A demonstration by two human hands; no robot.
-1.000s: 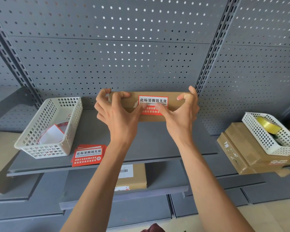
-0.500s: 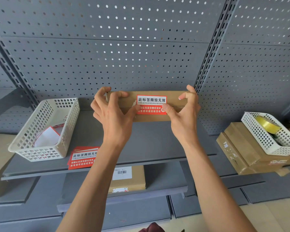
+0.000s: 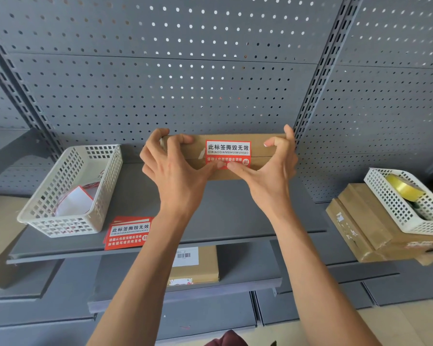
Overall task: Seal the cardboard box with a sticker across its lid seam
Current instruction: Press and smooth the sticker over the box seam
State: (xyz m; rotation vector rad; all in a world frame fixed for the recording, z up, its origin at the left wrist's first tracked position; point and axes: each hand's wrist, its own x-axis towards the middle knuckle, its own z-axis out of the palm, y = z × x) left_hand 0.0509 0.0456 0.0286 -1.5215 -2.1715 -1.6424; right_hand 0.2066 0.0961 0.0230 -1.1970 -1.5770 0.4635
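Note:
A flat brown cardboard box [image 3: 260,146] stands at the back of the grey shelf [image 3: 225,213], against the pegboard. A red and white sticker [image 3: 228,149] lies across its lid seam, folded from the top face onto the front face. My left hand [image 3: 170,168] grips the box's left end, fingers over the top. My right hand [image 3: 270,168] grips the right end the same way. Both thumbs press side by side on the sticker's lower red part, hiding some of its print.
A white basket [image 3: 68,193] with sticker backings sits on the shelf at left, a stack of red stickers [image 3: 129,232] in front of it. At right, a white basket [image 3: 410,201] with a yellow tape roll rests on cardboard boxes [image 3: 365,226]. A labelled box [image 3: 195,265] lies on the lower shelf.
Both thumbs have slid inward along the sticker's lower half until they nearly meet at its middle. The box has stayed at the back of the shelf.

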